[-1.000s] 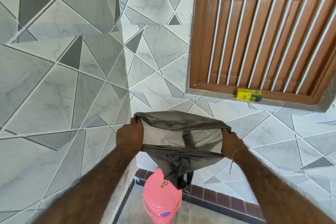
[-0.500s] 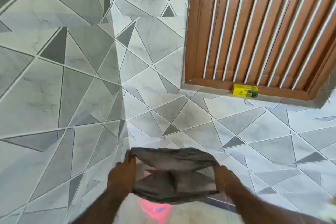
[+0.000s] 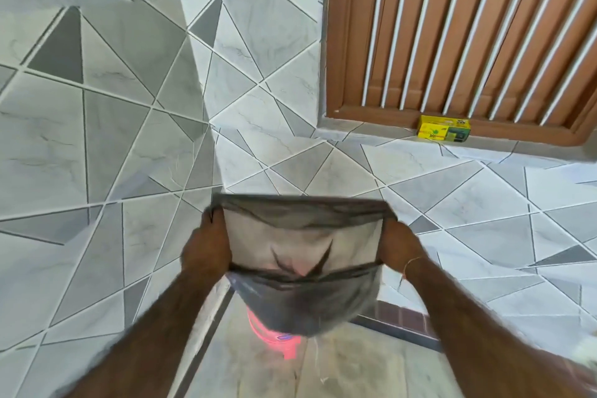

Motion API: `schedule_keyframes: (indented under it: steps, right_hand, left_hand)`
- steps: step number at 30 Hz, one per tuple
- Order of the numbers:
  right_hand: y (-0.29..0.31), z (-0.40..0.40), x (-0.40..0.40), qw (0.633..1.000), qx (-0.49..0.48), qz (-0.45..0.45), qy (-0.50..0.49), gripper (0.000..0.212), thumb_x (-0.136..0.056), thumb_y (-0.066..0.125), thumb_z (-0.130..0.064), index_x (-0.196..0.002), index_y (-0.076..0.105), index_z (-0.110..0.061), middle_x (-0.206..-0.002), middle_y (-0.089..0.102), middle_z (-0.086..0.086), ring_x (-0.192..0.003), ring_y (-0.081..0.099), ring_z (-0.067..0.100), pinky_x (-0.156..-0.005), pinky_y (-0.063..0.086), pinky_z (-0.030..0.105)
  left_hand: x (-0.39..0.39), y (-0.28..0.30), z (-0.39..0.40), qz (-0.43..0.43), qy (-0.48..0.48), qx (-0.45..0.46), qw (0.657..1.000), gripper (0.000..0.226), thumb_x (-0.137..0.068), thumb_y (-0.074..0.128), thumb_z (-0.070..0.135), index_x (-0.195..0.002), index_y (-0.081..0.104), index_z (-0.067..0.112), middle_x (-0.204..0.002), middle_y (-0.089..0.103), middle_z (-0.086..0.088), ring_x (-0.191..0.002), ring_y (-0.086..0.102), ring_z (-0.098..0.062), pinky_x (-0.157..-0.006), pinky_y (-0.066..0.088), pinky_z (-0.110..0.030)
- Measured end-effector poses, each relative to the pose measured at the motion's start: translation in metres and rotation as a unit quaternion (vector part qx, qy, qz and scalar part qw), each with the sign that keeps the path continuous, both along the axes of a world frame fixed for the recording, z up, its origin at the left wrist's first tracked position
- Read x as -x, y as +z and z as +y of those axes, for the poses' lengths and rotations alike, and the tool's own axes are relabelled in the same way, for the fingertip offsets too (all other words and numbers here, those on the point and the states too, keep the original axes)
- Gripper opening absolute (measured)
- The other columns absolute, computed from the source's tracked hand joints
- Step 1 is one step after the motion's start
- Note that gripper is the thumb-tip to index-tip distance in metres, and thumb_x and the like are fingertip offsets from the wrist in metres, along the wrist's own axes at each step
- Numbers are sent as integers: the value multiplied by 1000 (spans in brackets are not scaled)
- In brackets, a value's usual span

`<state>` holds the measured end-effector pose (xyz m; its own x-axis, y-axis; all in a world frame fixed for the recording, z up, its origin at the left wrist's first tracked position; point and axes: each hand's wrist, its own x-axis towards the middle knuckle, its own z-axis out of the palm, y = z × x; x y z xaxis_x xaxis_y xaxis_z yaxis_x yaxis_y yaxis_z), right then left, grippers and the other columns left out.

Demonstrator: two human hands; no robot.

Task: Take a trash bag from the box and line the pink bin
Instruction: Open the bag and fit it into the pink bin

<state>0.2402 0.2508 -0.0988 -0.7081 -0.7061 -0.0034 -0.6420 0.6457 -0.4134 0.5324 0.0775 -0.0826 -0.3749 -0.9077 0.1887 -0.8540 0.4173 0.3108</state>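
Both hands are holding the grey trash bag (image 3: 300, 297) wide open, the left hand (image 3: 208, 250) and right hand (image 3: 395, 244) each closing its grip on one side of the rim. The bag is hanging over the pink bin (image 3: 274, 334), which is mostly hidden and blurry, maybe touching it. The yellow box (image 3: 443, 133) is sitting on the window ledge (image 3: 371, 132), well apart.

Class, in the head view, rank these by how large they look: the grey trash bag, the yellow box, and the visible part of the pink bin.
1. grey trash bag, largest, though nearest the camera.
2. pink bin, mostly hidden by the bag.
3. yellow box, smallest, but farthest away.
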Motion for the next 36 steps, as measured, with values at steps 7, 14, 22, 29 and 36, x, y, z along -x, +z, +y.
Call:
schedule_keyframes:
  steps: [7, 14, 22, 29, 36]
  right_hand:
    - [-67, 31, 12, 979, -174, -86, 66, 49, -75, 56, -11, -118, 47, -33, -113, 62, 11, -109, 62, 36, -83, 51, 35]
    - [-101, 33, 23, 949, -286, -59, 120, 58, -79, 58, -21, -134, 41, -12, -130, 57, 15, -120, 58, 32, -96, 49, 36]
    - [-78, -60, 13, 976, -191, -55, 87, 51, -78, 55, -18, -128, 49, -9, -128, 55, 16, -120, 56, 37, -98, 48, 40]
    - [-67, -151, -15, 993, -106, -8, 43, 43, -76, 54, -9, -119, 54, -7, -120, 56, 19, -110, 60, 41, -93, 50, 44]
    - [-111, -184, -51, 918, -370, -43, 135, 66, -78, 57, -10, -141, 37, -15, -129, 61, 16, -117, 61, 31, -89, 50, 30]
  left_hand:
    - [-12, -84, 43, -226, -14, -101, 969, 56, -87, 45, 7, -141, 32, 19, -134, 45, -6, -109, 60, -32, -85, 54, -47]
    - [-12, -111, 43, -204, 10, -157, 966, 52, -86, 52, 16, -136, 35, 19, -131, 45, -6, -109, 62, -30, -87, 53, -43]
    - [-29, -118, -25, -165, 28, -161, 973, 54, -86, 53, 17, -136, 31, 17, -132, 47, -10, -111, 61, -33, -87, 52, -45]
    - [-42, -100, -130, -90, 18, -131, 987, 51, -82, 54, 11, -129, 35, 13, -122, 50, -12, -105, 61, -38, -83, 52, -48]
    - [-75, -128, -167, -264, -71, -181, 945, 54, -89, 54, 15, -139, 35, 20, -130, 42, -8, -110, 57, -31, -87, 52, -45]
